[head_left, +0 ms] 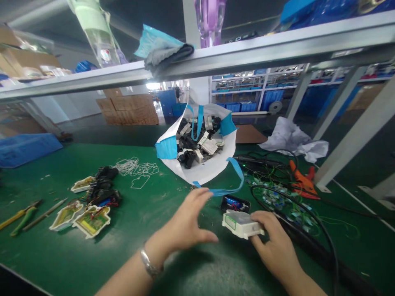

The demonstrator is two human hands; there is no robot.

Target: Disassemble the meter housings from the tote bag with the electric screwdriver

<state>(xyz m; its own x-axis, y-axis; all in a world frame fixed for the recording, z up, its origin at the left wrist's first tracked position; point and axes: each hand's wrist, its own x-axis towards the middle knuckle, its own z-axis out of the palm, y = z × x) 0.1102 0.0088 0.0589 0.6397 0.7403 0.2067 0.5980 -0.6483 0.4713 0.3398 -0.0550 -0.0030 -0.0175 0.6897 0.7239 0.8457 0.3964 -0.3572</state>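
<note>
My right hand [274, 242] grips a white plastic device housing [242, 225] by its right end, thumb and fingers on opposite faces. Just behind that housing, a black casing [235, 204] with a blue cylindrical cell and thin wires rests on the green work surface. My left hand [193, 224] hovers to the left of the housing with thumb and fingers spread, holding nothing. Beyond both hands stands a white bag [212, 170] with blue handles, filled with black and white plastic parts [210, 146].
Opened housings with circuit boards [92, 220] lie at left, near pliers [23, 218] and white wire-like gaskets [135, 168]. At right are orange-handled cutters [304, 181], black cables [321, 230] and blue-green scraps [277, 197]. A metal shelf [247, 57] spans overhead.
</note>
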